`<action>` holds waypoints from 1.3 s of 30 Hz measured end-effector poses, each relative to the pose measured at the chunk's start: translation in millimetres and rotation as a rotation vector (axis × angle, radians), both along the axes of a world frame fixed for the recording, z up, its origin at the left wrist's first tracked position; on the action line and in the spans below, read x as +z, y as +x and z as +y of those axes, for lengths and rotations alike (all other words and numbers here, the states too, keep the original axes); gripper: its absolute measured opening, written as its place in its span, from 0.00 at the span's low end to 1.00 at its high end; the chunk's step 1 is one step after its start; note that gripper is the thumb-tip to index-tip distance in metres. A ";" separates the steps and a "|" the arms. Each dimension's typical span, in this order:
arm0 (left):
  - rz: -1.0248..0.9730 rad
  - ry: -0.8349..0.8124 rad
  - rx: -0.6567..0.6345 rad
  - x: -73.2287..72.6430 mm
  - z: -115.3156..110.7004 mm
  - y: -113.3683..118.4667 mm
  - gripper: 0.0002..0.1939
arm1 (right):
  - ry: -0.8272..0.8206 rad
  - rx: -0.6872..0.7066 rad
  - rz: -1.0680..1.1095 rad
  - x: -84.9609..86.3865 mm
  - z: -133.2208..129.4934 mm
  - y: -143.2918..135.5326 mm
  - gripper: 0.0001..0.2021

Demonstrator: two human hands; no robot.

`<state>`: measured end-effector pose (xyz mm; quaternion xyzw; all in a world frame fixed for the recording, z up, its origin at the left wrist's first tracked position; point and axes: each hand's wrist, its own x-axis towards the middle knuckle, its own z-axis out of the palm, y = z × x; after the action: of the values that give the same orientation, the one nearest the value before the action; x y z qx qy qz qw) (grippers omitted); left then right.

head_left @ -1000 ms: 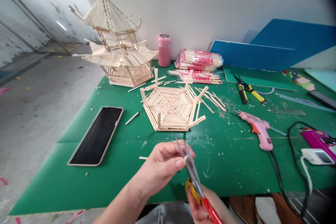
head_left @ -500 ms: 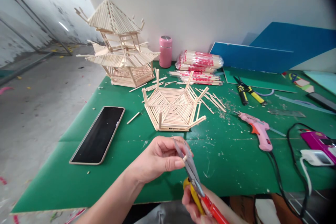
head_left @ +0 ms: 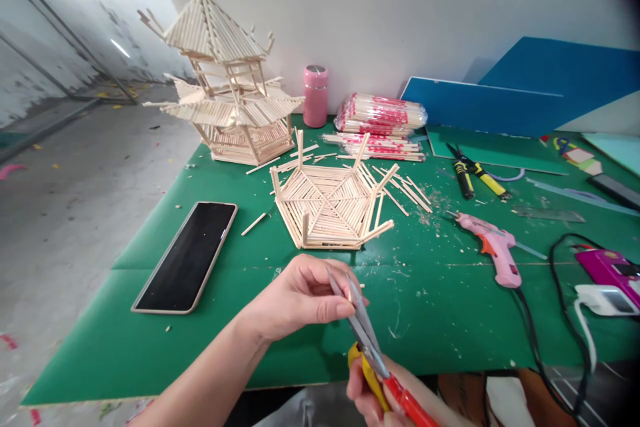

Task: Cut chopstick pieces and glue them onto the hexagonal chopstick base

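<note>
My left hand [head_left: 310, 297] is closed in a pinch above the green table, with a short wooden stick mostly hidden between thumb and fingers. Wrapped round the red and yellow handles of a pair of scissors [head_left: 369, 340] is my right hand [head_left: 367, 393]. The scissor blades are slightly apart and lie right by the left thumb and fingertips. Beyond my hands sits a six-sided base of wooden sticks [head_left: 327, 203] with short posts at its corners. A small pale stick piece [head_left: 363, 285] shows just right of the left fingers.
A stick pagoda [head_left: 235, 110] stands at the back left, beside a pink flask [head_left: 315, 97] and wrapped stick bundles [head_left: 380, 113]. A phone [head_left: 186, 259] lies left. Pliers [head_left: 475, 170], a corded pink glue gun [head_left: 493, 247] and loose sticks [head_left: 407, 190] lie about the base.
The scissor blades have closed somewhat around the left fingertips. The stick end that showed between the blades is gone from there, and a small pale piece now shows beside the fingers.
</note>
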<state>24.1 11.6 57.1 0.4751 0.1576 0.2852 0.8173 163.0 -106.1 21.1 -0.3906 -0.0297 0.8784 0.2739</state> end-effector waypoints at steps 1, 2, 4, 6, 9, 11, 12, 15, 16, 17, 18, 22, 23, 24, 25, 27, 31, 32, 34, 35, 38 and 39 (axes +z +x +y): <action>0.019 0.003 0.001 -0.1 -0.5 0.2 0.04 | 0.000 -0.001 0.005 -1.1 0.1 0.3 0.18; 0.037 0.000 0.008 -0.2 -1.4 0.4 0.05 | 0.003 -0.006 0.004 -2.2 0.2 0.4 0.18; 0.059 -0.023 0.035 -0.6 -4.0 1.3 0.05 | 0.022 -0.017 0.003 -3.4 0.5 0.5 0.18; 0.055 -0.063 0.066 -1.0 -6.3 3.1 0.05 | 0.056 -0.024 -0.008 -2.2 1.0 0.4 0.18; 0.002 -0.141 0.152 -0.2 -4.5 5.7 0.05 | 0.076 -0.002 -0.090 4.6 0.9 1.7 0.17; -0.036 -0.194 0.265 2.3 1.0 5.1 0.05 | 0.072 0.043 -0.173 10.9 -1.0 5.0 0.17; -0.052 -0.216 0.339 4.1 4.1 3.8 0.05 | 0.085 0.062 -0.220 14.2 -2.5 7.8 0.17; -0.038 -0.246 0.554 10.2 7.3 -2.5 0.05 | 0.187 0.038 -0.360 22.7 -6.1 20.6 0.18; 0.001 -0.245 0.590 11.9 4.7 -4.3 0.04 | 0.215 0.014 -0.391 25.0 -5.8 25.7 0.18; 0.061 -0.240 0.600 13.1 0.0 -5.2 0.04 | 0.245 -0.020 -0.418 27.1 -4.5 30.8 0.18; 0.151 -0.238 0.562 13.8 -6.4 -5.2 0.04 | 0.285 -0.064 -0.453 28.9 -2.1 35.4 0.18; 0.386 -0.204 0.241 12.8 -35.8 3.4 0.09 | 0.535 -0.276 -0.668 35.7 10.0 42.3 0.13; 0.414 -0.194 0.177 12.3 -40.9 6.2 0.10 | 0.569 -0.306 -0.700 37.6 12.0 41.0 0.12; 0.434 -0.180 0.127 11.8 -44.5 8.7 0.12 | 0.587 -0.316 -0.715 39.6 13.6 38.8 0.11; 0.447 -0.162 0.087 11.4 -46.7 10.6 0.13 | 0.609 -0.320 -0.725 41.3 14.9 36.0 0.11; 0.460 -0.125 0.043 11.0 -48.3 12.4 0.14 | 0.686 -0.314 -0.753 43.6 17.4 29.7 0.11; 0.462 -0.099 0.083 10.6 -50.0 11.7 0.14 | 0.770 -0.315 -0.779 43.2 23.7 19.1 0.09; 0.460 -0.109 0.121 10.5 -51.0 11.5 0.13 | 0.766 -0.333 -0.792 43.0 25.1 17.1 0.09; 0.454 -0.130 0.197 10.2 -53.7 11.9 0.13 | 0.750 -0.372 -0.824 43.9 27.5 13.5 0.11; 0.453 -0.134 0.228 10.0 -55.0 12.4 0.13 | 0.743 -0.383 -0.841 44.9 28.6 11.9 0.12; 0.464 -0.098 0.262 8.7 -58.2 13.5 0.13 | 0.738 -0.401 -0.865 48.7 31.6 8.1 0.14; 0.473 -0.070 0.264 8.0 -58.8 13.3 0.13 | 0.739 -0.394 -0.866 49.4 32.4 7.8 0.14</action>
<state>37.4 -47.2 65.0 0.4754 0.4145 0.2648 0.7294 170.7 -73.7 70.5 -0.5899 -0.3689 0.5036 0.5121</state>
